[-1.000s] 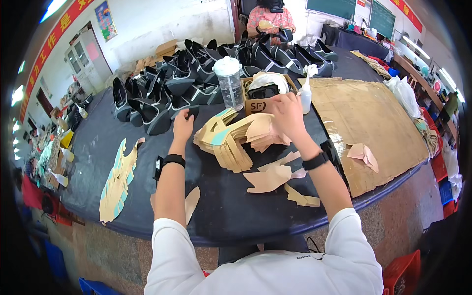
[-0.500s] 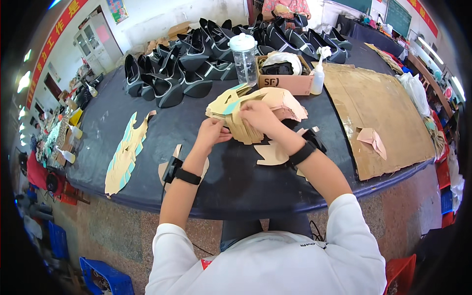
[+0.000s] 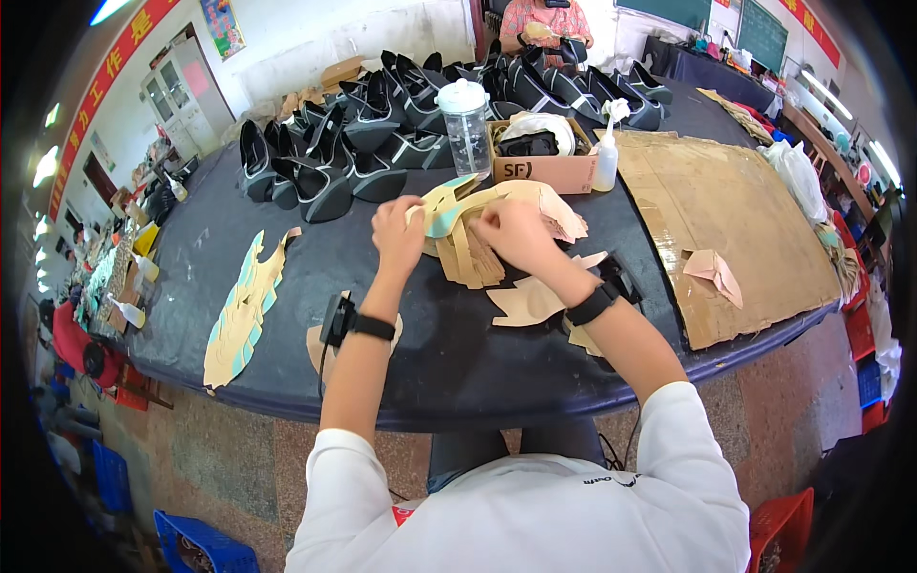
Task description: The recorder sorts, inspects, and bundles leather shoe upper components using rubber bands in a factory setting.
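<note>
A pile of thin, leather-like cut pieces (image 3: pixel 471 260), cream and pink, lies in the middle of the table. Across its top runs a curved cream piece with a turquoise patch (image 3: pixel 443 222). My left hand (image 3: pixel 397 231) is closed at the left end of that piece, fingers curled over its edge. At the pile's right side my right hand (image 3: pixel 521 234) pinches the same piece's edge; its fingertips are partly hidden. Pink pieces (image 3: pixel 556 210) fan out beyond my right hand. Loose pink pieces (image 3: pixel 525 301) lie below my right wrist, and another piece (image 3: pixel 315 349) is partly behind my left wrist.
At the left lies a long stack of cream and turquoise pieces (image 3: pixel 246 310). Many black wedge shoes (image 3: pixel 373 124) crowd the back. A lidded clear jug (image 3: pixel 468 134), a cardboard box (image 3: pixel 554 172) and a squeeze bottle (image 3: pixel 605 164) stand before them. Flat cardboard (image 3: pixel 764 248) covers the right; a person (image 3: pixel 546 24) sits opposite.
My left hand has moved up and left, from the pile's lower front to the curved piece's left end. My right hand stays at the pile, shifted slightly right. The view has shifted a little.
</note>
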Tool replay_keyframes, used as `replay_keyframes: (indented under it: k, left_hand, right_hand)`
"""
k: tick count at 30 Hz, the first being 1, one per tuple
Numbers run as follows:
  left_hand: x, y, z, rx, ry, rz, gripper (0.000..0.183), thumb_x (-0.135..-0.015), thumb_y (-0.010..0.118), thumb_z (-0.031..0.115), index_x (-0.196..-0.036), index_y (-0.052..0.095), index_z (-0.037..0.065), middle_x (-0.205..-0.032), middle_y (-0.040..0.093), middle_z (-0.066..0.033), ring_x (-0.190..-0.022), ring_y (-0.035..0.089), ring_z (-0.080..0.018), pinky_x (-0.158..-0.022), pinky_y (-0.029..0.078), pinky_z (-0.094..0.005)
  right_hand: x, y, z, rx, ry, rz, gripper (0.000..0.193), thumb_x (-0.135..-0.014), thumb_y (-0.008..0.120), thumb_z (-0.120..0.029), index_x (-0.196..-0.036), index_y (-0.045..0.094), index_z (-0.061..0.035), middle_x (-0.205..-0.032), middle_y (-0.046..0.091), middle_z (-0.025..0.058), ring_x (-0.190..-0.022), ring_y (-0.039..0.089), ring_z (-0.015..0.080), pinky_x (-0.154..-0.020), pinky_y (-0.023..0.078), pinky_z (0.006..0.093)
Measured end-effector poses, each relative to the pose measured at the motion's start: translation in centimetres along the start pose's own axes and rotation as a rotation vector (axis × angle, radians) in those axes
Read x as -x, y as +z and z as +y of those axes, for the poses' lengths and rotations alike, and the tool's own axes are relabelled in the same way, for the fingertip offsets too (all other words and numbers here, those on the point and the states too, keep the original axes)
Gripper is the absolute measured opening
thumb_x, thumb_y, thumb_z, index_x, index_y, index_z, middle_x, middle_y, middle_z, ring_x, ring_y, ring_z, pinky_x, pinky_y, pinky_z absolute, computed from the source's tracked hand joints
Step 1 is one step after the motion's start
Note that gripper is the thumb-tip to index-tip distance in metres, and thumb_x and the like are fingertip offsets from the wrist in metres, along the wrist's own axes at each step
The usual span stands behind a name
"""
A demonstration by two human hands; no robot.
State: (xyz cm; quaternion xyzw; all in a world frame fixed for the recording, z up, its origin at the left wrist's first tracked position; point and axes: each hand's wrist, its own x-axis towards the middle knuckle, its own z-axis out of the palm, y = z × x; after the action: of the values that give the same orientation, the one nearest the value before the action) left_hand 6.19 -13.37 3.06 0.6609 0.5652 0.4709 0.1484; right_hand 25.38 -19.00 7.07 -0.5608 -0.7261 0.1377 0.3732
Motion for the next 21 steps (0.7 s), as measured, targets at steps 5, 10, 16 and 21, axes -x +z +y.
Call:
replay_keyframes:
  k: [5, 10, 16, 21]
  left_hand:
    - [-2.9, 1.6, -0.9, -0.383, -0.071, -0.216, 0.034, -0.084, 0.044, 0.038, -0.1, 0.07, 0.021, -0.137, 0.043, -0.0098, -0.131, 0.027, -0.0282, -0.101, 0.017, -0.0525]
    - [-2.6, 1.7, -0.3, -0.54, -0.029, -0.241, 0.039, -0.085, 0.047, 0.039, -0.111, 0.065, 0.016, -0.134, 0.047, -0.0108, -0.128, 0.035, -0.0269, -0.1, 0.021, -0.0548]
    - [-5.0, 2.8, -7.9, 0.067, -0.049, -0.232, 0.033, -0.085, 0.051, 0.038, -0.111, 0.062, 0.02, -0.114, 0.062, -0.0033, -0.108, 0.057, -0.0255, -0.095, 0.034, -0.0379]
    - [-5.0, 2.7, -8.7, 0.337, 0.019, -0.444, 0.029, -0.091, 0.05, 0.021, -0.107, 0.063, 0.001, -0.111, 0.061, -0.0115, -0.105, 0.056, -0.0202, -0.092, 0.04, -0.0272]
  right_hand:
    - [-2.1, -1.0, 3.6, 0.47, -0.334, 0.423, 0.016, -0.075, 0.059, -0.018, -0.087, 0.066, -0.0103, -0.09, 0.062, 0.0062, -0.096, 0.054, 0.0238, -0.081, 0.038, 0.0389]
    - [-1.7, -1.2, 6.5, 0.588, -0.18, 0.128, 0.018, -0.08, 0.056, -0.025, -0.083, 0.067, -0.0114, -0.09, 0.063, 0.005, -0.097, 0.054, 0.0226, -0.083, 0.035, 0.0449]
    - [-0.3, -0.5, 1.0, 0.556, -0.425, 0.282, 0.026, -0.083, 0.057, -0.03, -0.093, 0.062, -0.0059, -0.099, 0.061, 0.0073, -0.101, 0.055, 0.0263, -0.083, 0.041, 0.0402]
    - [0.7, 2.6, -0.5, 0.299, 0.073, -0.081, 0.032, -0.081, 0.06, -0.033, -0.089, 0.06, -0.0014, -0.074, 0.063, 0.0163, -0.068, 0.062, 0.0341, -0.061, 0.049, 0.0415]
